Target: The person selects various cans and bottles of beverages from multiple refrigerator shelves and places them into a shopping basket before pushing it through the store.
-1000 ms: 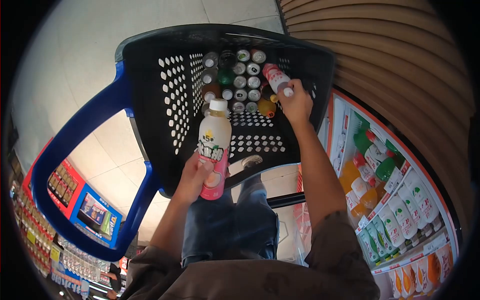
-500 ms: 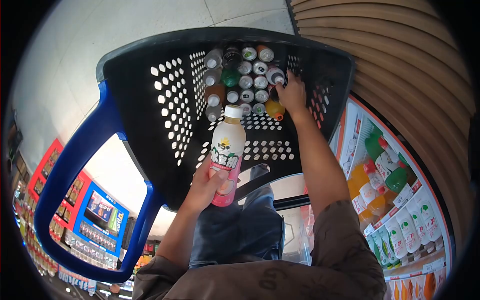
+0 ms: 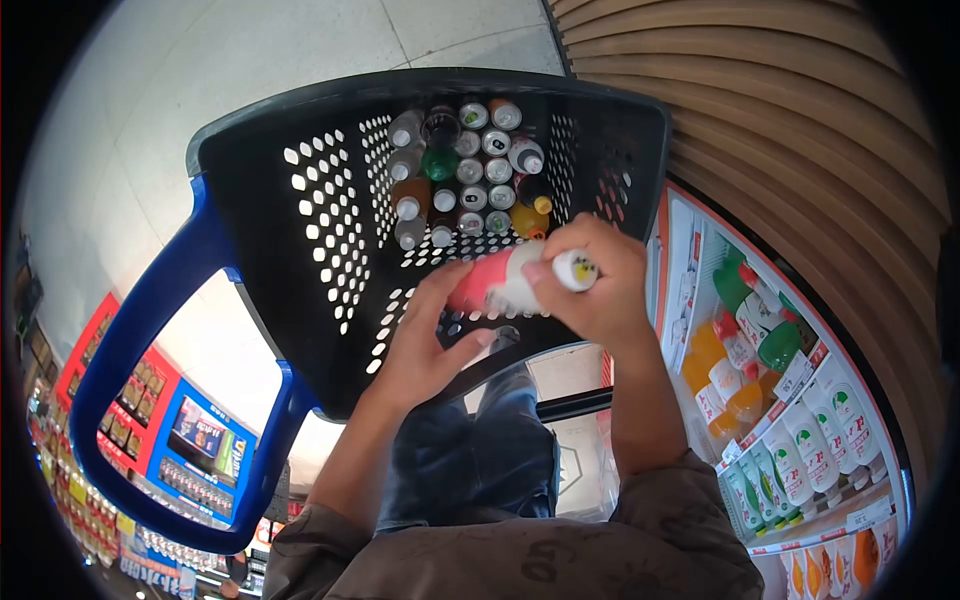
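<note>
Head view: left hand point(image 3: 428, 345), right hand point(image 3: 598, 290) both clamped on pink bottle point(image 3: 497, 285) over basket point(image 3: 330, 200), near half bare.

A shop: stocked drink shelves point(image 3: 800, 420) with price tags, a shopping basket point(image 3: 330, 230).

Left hand: our left hand point(image 3: 425, 345) is up ahead of us, fingers stretched forward and up, thumb splayed out to the right, not clenched.
Right hand: our right hand point(image 3: 595, 285) is curled tight, fingers wrapped over, just above and to the right of the left.
Left forearm: our left forearm point(image 3: 345, 460) is bare and slants up to the right.
Right forearm: our right forearm point(image 3: 640, 400) is bare and near upright, wrist bent inward.
</note>
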Action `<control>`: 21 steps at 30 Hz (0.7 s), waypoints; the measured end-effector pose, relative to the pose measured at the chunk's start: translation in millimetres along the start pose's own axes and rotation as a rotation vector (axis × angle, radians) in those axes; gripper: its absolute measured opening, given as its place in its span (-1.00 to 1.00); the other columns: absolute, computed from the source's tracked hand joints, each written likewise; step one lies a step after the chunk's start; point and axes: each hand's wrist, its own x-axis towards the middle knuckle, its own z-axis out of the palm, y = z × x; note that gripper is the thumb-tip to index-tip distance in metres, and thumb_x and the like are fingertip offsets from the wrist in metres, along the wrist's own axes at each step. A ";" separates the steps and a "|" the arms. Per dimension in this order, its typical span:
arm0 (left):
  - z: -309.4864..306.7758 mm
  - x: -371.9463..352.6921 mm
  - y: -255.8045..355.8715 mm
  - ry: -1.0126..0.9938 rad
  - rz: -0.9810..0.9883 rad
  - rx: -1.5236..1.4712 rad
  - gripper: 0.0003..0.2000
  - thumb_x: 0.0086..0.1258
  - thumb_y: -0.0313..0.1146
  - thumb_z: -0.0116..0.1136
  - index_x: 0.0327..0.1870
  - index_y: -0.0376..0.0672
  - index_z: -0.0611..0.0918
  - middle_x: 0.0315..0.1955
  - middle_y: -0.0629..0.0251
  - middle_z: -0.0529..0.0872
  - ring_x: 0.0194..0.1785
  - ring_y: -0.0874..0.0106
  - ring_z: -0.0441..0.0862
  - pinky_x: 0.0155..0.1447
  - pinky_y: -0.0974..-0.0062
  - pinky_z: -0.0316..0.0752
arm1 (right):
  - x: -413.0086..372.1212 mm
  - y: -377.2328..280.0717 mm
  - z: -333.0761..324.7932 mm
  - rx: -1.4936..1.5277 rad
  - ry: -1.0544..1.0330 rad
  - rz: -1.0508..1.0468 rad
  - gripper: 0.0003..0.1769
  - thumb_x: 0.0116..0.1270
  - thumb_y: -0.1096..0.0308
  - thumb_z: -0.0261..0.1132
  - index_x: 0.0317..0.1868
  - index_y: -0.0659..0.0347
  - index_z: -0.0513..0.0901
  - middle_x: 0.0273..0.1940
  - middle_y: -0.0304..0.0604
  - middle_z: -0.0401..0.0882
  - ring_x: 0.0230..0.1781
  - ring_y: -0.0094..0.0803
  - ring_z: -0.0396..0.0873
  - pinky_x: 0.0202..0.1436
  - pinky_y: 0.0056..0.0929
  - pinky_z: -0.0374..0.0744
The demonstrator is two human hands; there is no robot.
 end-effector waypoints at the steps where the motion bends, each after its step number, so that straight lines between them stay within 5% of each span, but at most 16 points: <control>1: 0.6 1.8 0.8 0.042 0.053 0.010 -0.45 0.33 -0.29 0.30 0.33 -0.22 0.43 0.30 0.07 0.47 0.34 0.28 0.45 0.38 0.29 0.35 | 4.6 0.3 -4.0 -0.039 0.037 0.061 -0.79 0.06 0.46 0.50 -0.37 0.23 0.59 -0.41 -0.17 0.63 -0.42 -0.45 0.61 -0.29 -0.51 0.54; 4: 8.0 -8.3 -11.2 0.003 -0.041 -0.143 -0.50 0.36 -0.31 0.30 0.28 -0.23 0.47 0.28 0.02 0.47 0.33 0.18 0.44 0.38 0.29 0.33 | 17.8 32.5 -4.4 -0.273 0.182 0.057 -0.75 -0.01 0.45 0.50 -0.30 0.19 0.64 -0.37 -0.08 0.67 -0.36 -0.15 0.70 -0.25 -0.33 0.62; 8: 7.9 -23.4 -17.9 -0.109 -0.144 -0.166 -0.58 0.46 -0.29 0.16 0.28 -0.23 0.46 0.30 0.10 0.48 0.36 0.28 0.43 0.41 0.26 0.32 | 41.5 115.4 9.7 -0.494 0.314 0.147 -0.67 0.06 0.33 0.46 -0.13 0.16 0.67 -0.20 0.02 0.73 -0.19 0.00 0.71 -0.11 -0.16 0.65; 10: 13.7 -29.9 -27.6 -0.024 -0.146 -0.200 -0.69 0.43 -0.33 0.21 0.14 -0.19 0.56 0.11 0.16 0.62 0.17 0.27 0.56 0.27 0.32 0.43 | 53.8 163.0 13.4 -0.649 0.297 0.161 -0.68 0.12 0.24 0.41 -0.08 0.06 0.68 -0.17 0.01 0.73 -0.17 0.03 0.71 -0.09 -0.10 0.65; 16: 11.5 -36.2 -33.8 -0.027 -0.246 -0.256 -0.74 0.44 -0.38 0.18 0.08 -0.22 0.58 0.07 0.16 0.67 0.16 0.30 0.61 0.26 0.34 0.47 | 86.4 244.6 36.7 -0.910 -0.111 0.595 -0.68 0.21 0.12 0.34 -0.01 -0.11 0.69 -0.09 0.00 0.73 -0.08 0.00 0.71 0.00 -0.08 0.67; 21: 9.8 -34.8 -30.9 -0.079 -0.287 -0.253 -0.73 0.51 -0.36 0.09 0.14 -0.27 0.54 0.15 0.13 0.63 0.22 0.35 0.56 0.32 0.34 0.41 | 94.5 270.8 49.5 -0.914 -0.178 0.795 -0.65 0.30 0.14 0.27 0.05 0.03 0.66 0.02 0.00 0.71 0.08 -0.02 0.67 0.12 -0.11 0.65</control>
